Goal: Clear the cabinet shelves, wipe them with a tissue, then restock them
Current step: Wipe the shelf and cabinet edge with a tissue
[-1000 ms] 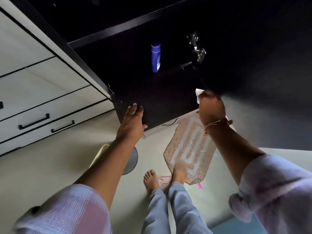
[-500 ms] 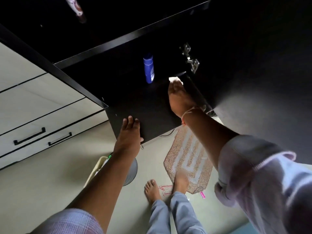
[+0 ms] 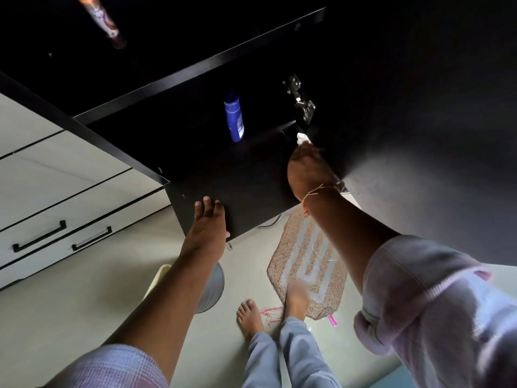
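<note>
Left hand (image 3: 208, 225) lies on the front edge of the dark cabinet shelf (image 3: 237, 186), fingers straight and close together on top, thumb tucked under the edge; it holds nothing. Right hand (image 3: 307, 169) reaches deep to the shelf's right rear corner, fingers curled round a white tissue (image 3: 301, 138) and pressing it against the shelf surface just below the metal door hinge (image 3: 300, 100). Only a small crumpled bit of tissue shows past the fingertips. A thread band circles the right wrist.

A blue bottle (image 3: 233, 117) stands near the back of the same shelf, left of the tissue and apart from it. On the shelf above, at upper left, part of a reddish patterned tube-shaped item (image 3: 105, 22) shows; what it is cannot be told.

White drawers with black handles (image 3: 39, 239) sit to the left. On the floor below: a grey round bin (image 3: 212, 287), a speckled mat (image 3: 305, 264) under one bare foot, a small pink object (image 3: 332, 321) at the mat's near edge.
</note>
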Available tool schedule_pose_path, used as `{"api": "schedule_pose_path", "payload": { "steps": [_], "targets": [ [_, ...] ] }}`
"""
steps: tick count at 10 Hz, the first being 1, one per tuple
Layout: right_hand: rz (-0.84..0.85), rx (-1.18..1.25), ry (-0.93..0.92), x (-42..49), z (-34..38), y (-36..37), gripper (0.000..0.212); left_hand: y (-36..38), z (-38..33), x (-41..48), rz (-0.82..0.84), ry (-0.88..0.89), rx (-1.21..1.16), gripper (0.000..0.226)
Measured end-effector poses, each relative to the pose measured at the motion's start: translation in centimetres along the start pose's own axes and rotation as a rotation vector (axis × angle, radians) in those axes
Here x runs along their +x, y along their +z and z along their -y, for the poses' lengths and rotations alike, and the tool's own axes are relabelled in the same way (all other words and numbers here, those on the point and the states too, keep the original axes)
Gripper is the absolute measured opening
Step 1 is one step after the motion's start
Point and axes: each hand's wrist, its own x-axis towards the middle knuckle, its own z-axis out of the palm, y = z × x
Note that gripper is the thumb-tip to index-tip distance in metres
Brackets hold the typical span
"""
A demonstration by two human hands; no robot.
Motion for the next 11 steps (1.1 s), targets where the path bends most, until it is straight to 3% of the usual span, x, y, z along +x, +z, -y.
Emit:
{"api": "schedule_pose_path", "payload": {
  "steps": [2,3,4,6,9,11],
  "targets": [
    [-0.001,0.222,0.272,-2.9,-0.2,1.4,0.037,-0.1,0.1,-0.1,0.005,0.003,0.002,0.079],
    [0.113,0.146,0.216,-4.0,-2.1,1.8,0.035,0.0,0.2,-0.1,0.006,0.006,-0.004,0.079],
    [0.110,0.133,0.191,-5.2,-3.0,2.2,0.031,-0.1,0.1,0.0,0.017,-0.010,0.001,0.079],
    [0.041,0.087,0.241,-7.3,-2.7,1.0,0.024,-0.1,0.2,-0.1,0.013,0.000,0.012,0.080],
    [-0.196,0.261,-0.020,-4.9,-0.5,-0.8,0.033,-1.4,1.1,-0.8,0.048,0.037,-0.010,0.086],
    [-0.222,0.364,0.163,-0.6,0.3,0.4,0.030,-1.0,2.5,-1.3,0.003,0.115,-0.122,0.088]
  ]
}}
